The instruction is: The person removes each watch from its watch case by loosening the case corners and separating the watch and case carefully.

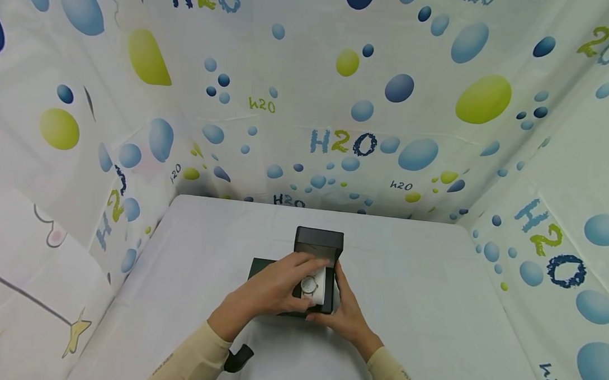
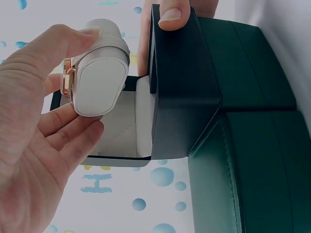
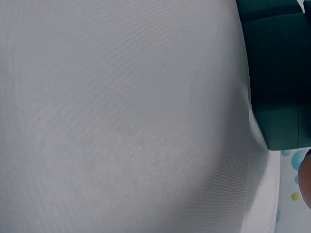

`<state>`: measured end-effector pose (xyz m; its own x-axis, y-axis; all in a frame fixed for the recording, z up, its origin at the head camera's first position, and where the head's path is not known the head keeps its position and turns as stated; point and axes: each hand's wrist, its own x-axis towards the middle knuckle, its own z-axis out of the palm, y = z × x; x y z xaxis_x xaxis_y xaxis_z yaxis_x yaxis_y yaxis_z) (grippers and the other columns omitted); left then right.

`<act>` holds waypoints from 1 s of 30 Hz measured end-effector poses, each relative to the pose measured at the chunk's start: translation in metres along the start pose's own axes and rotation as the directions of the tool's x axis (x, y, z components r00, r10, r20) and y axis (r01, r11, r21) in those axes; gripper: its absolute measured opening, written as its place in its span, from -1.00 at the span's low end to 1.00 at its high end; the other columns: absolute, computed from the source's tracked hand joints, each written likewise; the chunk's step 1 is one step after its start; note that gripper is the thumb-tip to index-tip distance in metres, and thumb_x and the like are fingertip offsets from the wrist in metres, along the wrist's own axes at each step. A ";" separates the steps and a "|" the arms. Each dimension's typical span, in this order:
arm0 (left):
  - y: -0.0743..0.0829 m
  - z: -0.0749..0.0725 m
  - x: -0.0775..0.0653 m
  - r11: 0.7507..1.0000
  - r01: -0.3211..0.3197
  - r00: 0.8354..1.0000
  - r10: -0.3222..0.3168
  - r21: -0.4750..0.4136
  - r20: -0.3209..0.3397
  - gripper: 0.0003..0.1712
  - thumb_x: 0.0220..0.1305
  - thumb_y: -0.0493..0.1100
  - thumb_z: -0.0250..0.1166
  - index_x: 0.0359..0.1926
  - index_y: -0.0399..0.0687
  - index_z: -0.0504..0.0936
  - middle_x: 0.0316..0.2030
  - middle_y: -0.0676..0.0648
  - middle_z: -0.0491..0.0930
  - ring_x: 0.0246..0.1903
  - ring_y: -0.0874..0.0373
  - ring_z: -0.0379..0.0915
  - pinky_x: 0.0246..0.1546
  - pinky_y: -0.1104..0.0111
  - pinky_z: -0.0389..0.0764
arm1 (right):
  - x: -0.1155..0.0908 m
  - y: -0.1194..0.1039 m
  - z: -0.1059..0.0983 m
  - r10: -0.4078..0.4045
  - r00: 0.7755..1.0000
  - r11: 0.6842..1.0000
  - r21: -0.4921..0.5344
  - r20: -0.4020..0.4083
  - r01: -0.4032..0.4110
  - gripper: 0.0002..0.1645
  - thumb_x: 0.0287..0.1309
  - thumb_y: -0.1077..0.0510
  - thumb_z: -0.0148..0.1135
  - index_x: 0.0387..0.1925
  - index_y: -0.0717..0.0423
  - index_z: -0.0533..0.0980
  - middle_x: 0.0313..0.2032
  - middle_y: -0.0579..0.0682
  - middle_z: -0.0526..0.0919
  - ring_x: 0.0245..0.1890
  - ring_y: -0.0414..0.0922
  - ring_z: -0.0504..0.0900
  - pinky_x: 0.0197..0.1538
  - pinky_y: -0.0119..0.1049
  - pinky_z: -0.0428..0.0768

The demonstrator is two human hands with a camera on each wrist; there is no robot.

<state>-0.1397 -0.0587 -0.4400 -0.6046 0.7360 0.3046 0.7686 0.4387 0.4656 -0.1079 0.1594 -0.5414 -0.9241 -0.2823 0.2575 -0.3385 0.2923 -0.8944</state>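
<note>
My left hand (image 1: 268, 286) pinches a wristwatch (image 1: 308, 285) wrapped round a white pillow, thumb on one end and fingers on the other. The left wrist view shows the pillow (image 2: 99, 87) lifted clear of the black watch box (image 2: 184, 87), with the watch's rose-gold case edge (image 2: 68, 82) turned toward my palm. My right hand (image 1: 347, 314) grips the sides of this box, whose lid (image 1: 319, 238) stands raised and whose lining is pale. Under and behind it lies a dark green box (image 1: 259, 265). Only a fingertip (image 3: 305, 179) of the right hand shows in the right wrist view.
A white cloth covers the table (image 1: 412, 283). Behind and at both sides hang white curtains (image 1: 299, 61) with blue and green bubbles and H2O lettering. The green box (image 2: 262, 160) has a seam across it.
</note>
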 end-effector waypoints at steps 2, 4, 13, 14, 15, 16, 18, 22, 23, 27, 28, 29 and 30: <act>0.000 0.000 0.000 1.000 -0.006 1.000 0.006 -0.003 -0.007 -0.09 0.09 0.05 0.44 0.43 0.16 0.21 0.21 0.06 0.36 0.13 0.21 0.35 0.05 0.29 0.52 | 0.000 0.008 0.001 0.011 1.000 1.000 -0.004 0.005 -0.011 0.62 -0.36 0.02 0.67 0.51 -0.06 -0.32 0.51 -0.04 -0.16 0.49 -0.05 -0.12 0.39 -0.48 0.00; 0.001 0.000 0.000 1.000 -0.009 1.000 0.009 -0.002 -0.010 -0.08 0.09 0.05 0.44 0.43 0.19 0.19 0.21 0.06 0.36 0.13 0.21 0.35 0.05 0.29 0.52 | 0.001 0.018 0.003 0.020 1.000 1.000 -0.008 0.008 -0.020 0.65 -0.38 -0.02 0.68 0.52 -0.12 -0.34 0.51 -0.10 -0.17 0.49 -0.11 -0.13 0.38 -0.51 -0.01; 0.003 -0.002 0.000 1.000 -0.011 1.000 0.011 0.006 -0.011 -0.07 0.10 0.06 0.43 0.44 0.22 0.17 0.21 0.05 0.36 0.14 0.19 0.35 0.06 0.27 0.52 | -0.002 0.020 0.001 0.072 0.997 0.996 -0.049 0.023 -0.071 0.66 -0.37 -0.06 0.67 0.51 -0.14 -0.38 0.51 -0.11 -0.24 0.49 -0.08 -0.16 0.42 -0.22 0.04; 0.003 -0.002 0.000 1.000 -0.009 1.000 0.009 0.009 -0.012 -0.07 0.10 0.06 0.43 0.44 0.22 0.17 0.21 0.05 0.36 0.14 0.20 0.35 0.06 0.28 0.52 | -0.004 0.024 0.000 0.077 0.997 0.995 -0.065 0.025 -0.075 0.67 -0.39 -0.09 0.67 0.51 -0.15 -0.38 0.51 -0.12 -0.26 0.49 -0.08 -0.17 0.43 -0.19 0.04; 0.003 -0.002 0.000 1.000 -0.008 1.000 0.008 0.012 -0.013 -0.07 0.10 0.07 0.43 0.44 0.23 0.17 0.21 0.06 0.36 0.14 0.21 0.35 0.06 0.29 0.52 | -0.005 0.024 -0.001 0.075 0.997 0.995 -0.072 0.029 -0.073 0.68 -0.39 -0.07 0.68 0.51 -0.13 -0.38 0.51 -0.10 -0.28 0.49 -0.07 -0.19 0.43 -0.17 0.03; 0.004 -0.002 0.000 1.000 -0.008 1.000 0.008 0.015 -0.014 -0.07 0.10 0.07 0.42 0.44 0.24 0.17 0.21 0.07 0.36 0.13 0.22 0.35 0.05 0.29 0.52 | -0.007 0.024 -0.003 0.071 0.997 0.995 -0.076 0.032 -0.068 0.68 -0.40 -0.06 0.68 0.51 -0.11 -0.38 0.51 -0.09 -0.27 0.49 -0.06 -0.19 0.43 -0.16 0.03; 0.004 -0.002 0.000 1.000 -0.007 1.000 0.007 0.021 -0.017 -0.08 0.09 0.08 0.42 0.43 0.26 0.17 0.20 0.08 0.36 0.12 0.24 0.35 0.05 0.31 0.52 | -0.010 0.026 -0.006 0.051 0.998 0.996 -0.073 0.041 -0.048 0.68 -0.39 -0.12 0.66 0.51 -0.08 -0.38 0.51 -0.04 -0.28 0.50 -0.04 -0.22 0.42 0.00 0.04; 0.004 -0.002 0.001 0.999 -0.024 0.999 0.026 0.033 -0.037 -0.07 0.08 0.09 0.43 0.43 0.25 0.18 0.19 0.08 0.37 0.11 0.25 0.36 0.04 0.31 0.52 | -0.014 0.029 -0.013 -0.004 1.000 0.998 -0.062 0.020 0.005 0.62 -0.33 -0.40 0.51 0.52 0.00 -0.34 0.51 0.00 -0.26 0.49 0.00 -0.25 0.27 0.38 0.02; 0.004 -0.002 0.001 0.999 -0.031 0.999 0.032 0.035 -0.041 -0.07 0.08 0.09 0.43 0.43 0.23 0.18 0.20 0.07 0.37 0.11 0.24 0.36 0.04 0.31 0.53 | -0.014 0.029 -0.015 -0.020 1.000 0.998 -0.060 0.011 0.020 0.60 -0.31 -0.46 0.45 0.52 0.01 -0.33 0.51 0.00 -0.25 0.49 0.01 -0.25 0.25 0.42 0.01; 0.005 -0.002 0.001 0.999 -0.034 0.998 0.036 0.037 -0.043 -0.07 0.08 0.10 0.43 0.43 0.19 0.19 0.20 0.05 0.37 0.12 0.21 0.37 0.05 0.29 0.52 | -0.016 0.029 -0.021 -0.065 0.997 0.995 -0.073 -0.040 0.062 0.51 -0.21 -0.54 0.31 0.52 0.04 -0.27 0.51 -0.04 -0.22 0.49 0.02 -0.21 0.22 0.46 -0.04; 0.005 -0.002 0.002 0.999 -0.033 0.999 0.034 0.038 -0.041 -0.07 0.09 0.10 0.43 0.43 0.18 0.19 0.20 0.04 0.38 0.13 0.20 0.37 0.05 0.28 0.52 | -0.016 0.028 -0.022 -0.072 0.996 0.994 -0.082 -0.054 0.067 0.48 -0.18 -0.52 0.31 0.52 0.05 -0.25 0.51 -0.04 -0.21 0.48 0.03 -0.20 0.21 0.46 -0.05; 0.005 -0.002 0.002 0.999 -0.025 0.999 0.026 0.039 -0.038 -0.07 0.09 0.11 0.42 0.43 0.20 0.19 0.20 0.05 0.38 0.13 0.21 0.37 0.05 0.29 0.52 | -0.017 0.027 -0.024 -0.076 0.995 0.993 -0.094 -0.069 0.070 0.45 -0.15 -0.51 0.31 0.52 0.05 -0.23 0.51 -0.04 -0.19 0.48 0.03 -0.19 0.21 0.46 -0.03; 0.006 -0.002 0.002 0.999 -0.015 0.999 0.017 0.039 -0.035 -0.07 0.09 0.11 0.42 0.43 0.22 0.18 0.20 0.06 0.37 0.13 0.22 0.37 0.05 0.29 0.52 | -0.018 0.026 -0.024 -0.080 0.993 0.992 -0.107 -0.086 0.071 0.41 -0.12 -0.48 0.32 0.52 0.05 -0.21 0.51 -0.04 -0.17 0.47 0.03 -0.18 0.20 0.45 -0.02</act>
<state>-0.1369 -0.0557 -0.4350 -0.5987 0.7246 0.3414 0.7853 0.4470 0.4284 -0.1040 0.1944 -0.5600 -0.9059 -0.2249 0.3589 -0.4200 0.3674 -0.8298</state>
